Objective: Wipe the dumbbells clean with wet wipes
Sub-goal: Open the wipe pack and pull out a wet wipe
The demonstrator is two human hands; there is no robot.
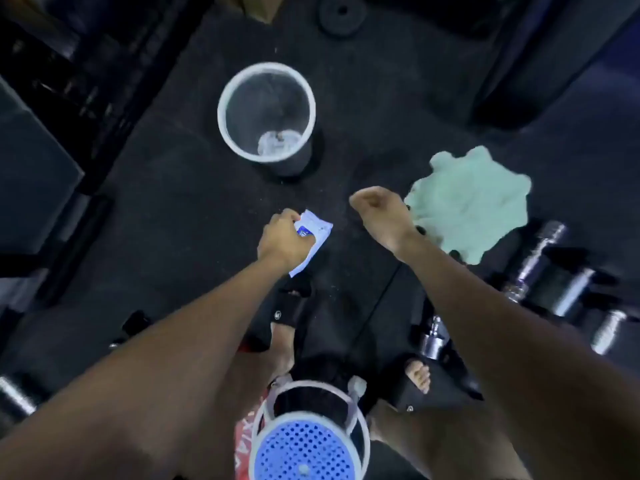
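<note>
Dark rubber gym flooring (180, 202) fills the view, seen from above by a person standing over it with both bare arms stretched forward. Left hand (282, 239) is curled around a white-and-blue pack of wet wipes (317, 233), fingers wrapped over its near-left end while the rest of the pack sticks out to the right and toward the near side. Right hand (379, 213) hangs a little farther right, apart from the pack, fingers folded loosely inward with nothing visible in them. Just right of that hand, a crumpled pale green cloth (474, 202) lies flat on the floor, its left edge partly behind the wrist. Farther away, beyond the gap between the hands, stands a round bin (266, 112) with a white rim, upright, with some crumpled pale material at its bottom. At the right edge, near the cloth's lower side, lie the dumbbells (550, 271), chrome handles and dark ends resting on the floor, blurred; another chrome piece (433, 337) sits closer, beside the right forearm. Below the arms, the person's feet show in black sandals (287, 306), and a blue perforated stool seat (304, 448) with a white frame stands at the near edge. A dark weight plate (342, 15) lies at the far end of the floor.
</note>
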